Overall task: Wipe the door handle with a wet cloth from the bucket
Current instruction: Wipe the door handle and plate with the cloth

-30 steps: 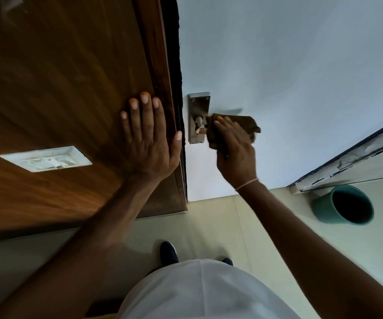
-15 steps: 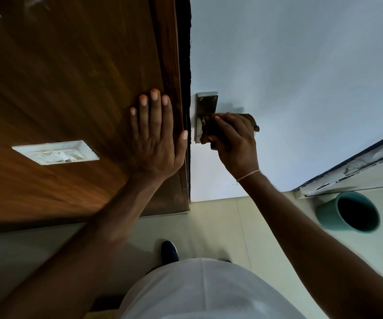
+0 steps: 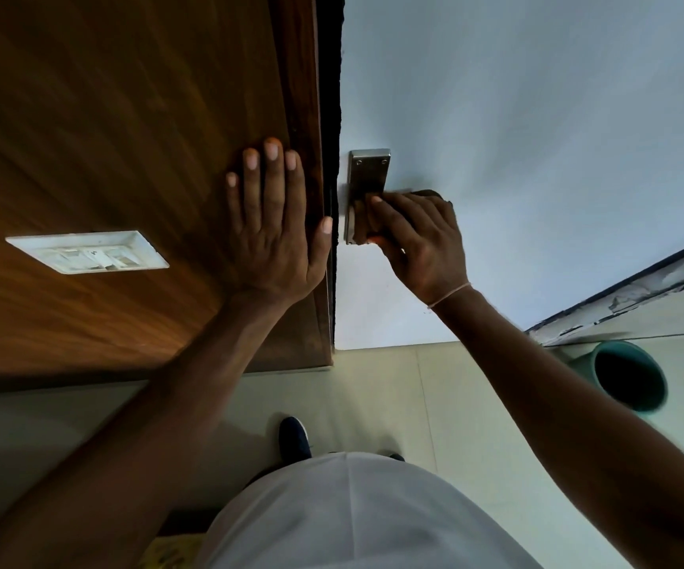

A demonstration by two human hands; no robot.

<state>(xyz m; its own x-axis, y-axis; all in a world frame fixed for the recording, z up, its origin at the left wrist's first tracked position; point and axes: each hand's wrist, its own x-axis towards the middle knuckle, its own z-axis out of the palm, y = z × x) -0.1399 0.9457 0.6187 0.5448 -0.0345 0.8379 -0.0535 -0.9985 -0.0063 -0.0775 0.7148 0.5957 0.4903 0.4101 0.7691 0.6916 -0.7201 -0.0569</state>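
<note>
Wiping well means keeping right hand (image 3: 422,244) clamped round dark cloth (image 3: 426,195) on door handle (image 3: 367,186), lever itself probably hidden underneath, left hand (image 3: 272,227) flat and spread, bracing wooden panel (image 3: 126,137), bucket (image 3: 629,381) on floor nearby.

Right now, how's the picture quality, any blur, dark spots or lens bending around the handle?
Head view: wide-angle bending curves the door frame and the floor. The forearms and the white garment lie in deep shadow. The right hand and cloth are slightly motion-soft over the handle plate. The left hand is sharp. The wood panel shows a warm sheen.
</note>
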